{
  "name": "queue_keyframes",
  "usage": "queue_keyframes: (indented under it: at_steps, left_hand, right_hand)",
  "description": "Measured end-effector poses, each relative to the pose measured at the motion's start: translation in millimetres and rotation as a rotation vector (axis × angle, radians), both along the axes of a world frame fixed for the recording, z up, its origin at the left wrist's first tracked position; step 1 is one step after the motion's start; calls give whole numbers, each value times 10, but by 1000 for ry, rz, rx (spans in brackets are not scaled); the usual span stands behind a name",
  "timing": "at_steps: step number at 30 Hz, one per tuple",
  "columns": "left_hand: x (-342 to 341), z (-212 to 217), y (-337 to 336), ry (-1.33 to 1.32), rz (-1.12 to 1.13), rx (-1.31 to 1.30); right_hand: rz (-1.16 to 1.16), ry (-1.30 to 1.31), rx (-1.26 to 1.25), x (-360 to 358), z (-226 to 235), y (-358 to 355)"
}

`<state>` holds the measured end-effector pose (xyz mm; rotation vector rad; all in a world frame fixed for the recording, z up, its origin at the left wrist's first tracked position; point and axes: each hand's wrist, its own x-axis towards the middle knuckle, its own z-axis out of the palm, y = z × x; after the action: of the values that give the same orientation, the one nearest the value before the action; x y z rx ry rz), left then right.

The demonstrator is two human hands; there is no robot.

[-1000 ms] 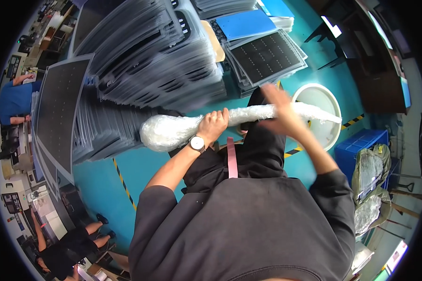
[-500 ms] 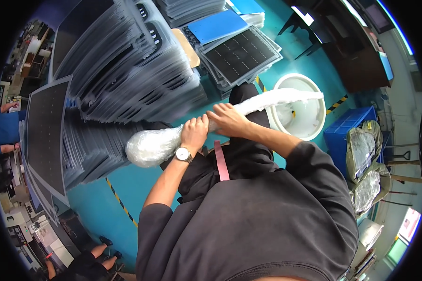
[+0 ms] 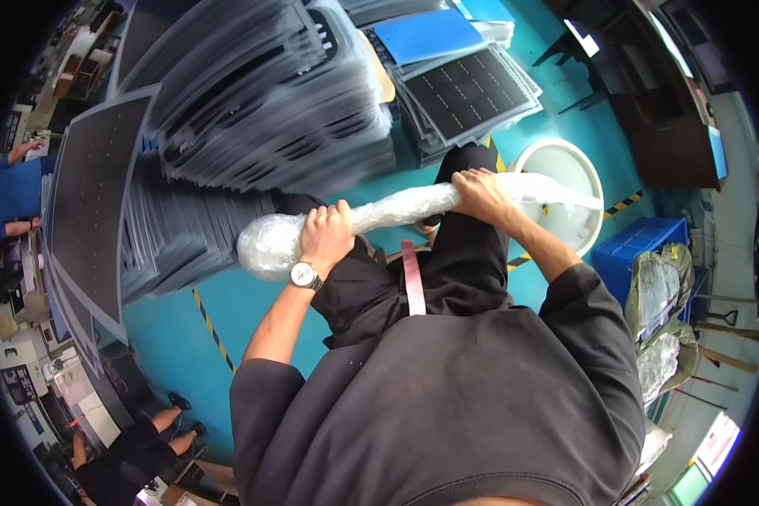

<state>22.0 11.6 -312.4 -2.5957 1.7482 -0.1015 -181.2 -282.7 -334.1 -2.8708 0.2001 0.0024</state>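
Compaction of a long roll of clear plastic film (image 3: 396, 211), held across the thighs near a white bucket (image 3: 565, 169), seems underway, both left hand (image 3: 327, 239) and right hand (image 3: 478, 192) clenched around it; firmer squeezing is probably needed.

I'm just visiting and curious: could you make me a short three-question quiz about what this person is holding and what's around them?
1. True or false: both hands grip the long clear plastic bundle.
2. Which hand is nearer the bundle's rounded, bulging end? A) the left hand B) the right hand
3. Fill in: the bundle's thin end lies over a round ______ bucket standing on the teal floor.

Key
1. True: each hand is wrapped around it.
2. A: the left hand, with the wristwatch, sits right beside the bulge.
3. White. A blue crate stands close by, and stacks of dark panels fill the area ahead.
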Motion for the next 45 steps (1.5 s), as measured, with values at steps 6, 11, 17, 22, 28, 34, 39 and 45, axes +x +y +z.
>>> queue_keyframes:
  at_steps: [6,11,17,22,28,34,39,45]
  left_hand:
    - [-138,394,60,202,-63,61]
    - [-126,805,285,112,9,19]
    - [108,777,489,101,216,-145]
    - [227,283,673,-145,154,51]
    - [112,441,484,-112,187,111]
    - [262,425,482,-65,23,167]
    - [325,195,726,82,-102,-121]
    - [125,453,451,41,147,116]
  right_hand:
    - [-59,-118,87,-152,142,205]
    - [-73,-96,87,-397,295,-85]
    - [-81,-81,294,-117,845,-89]
    - [-11,-188,551,487,1090,86]
    - [86,-354,721,887,1696,353]
    - [134,-804,642,1628,2724,343]
    - [184,-937,618,1781,3043,424]
    - [477,-964,2,2163,3087,1251]
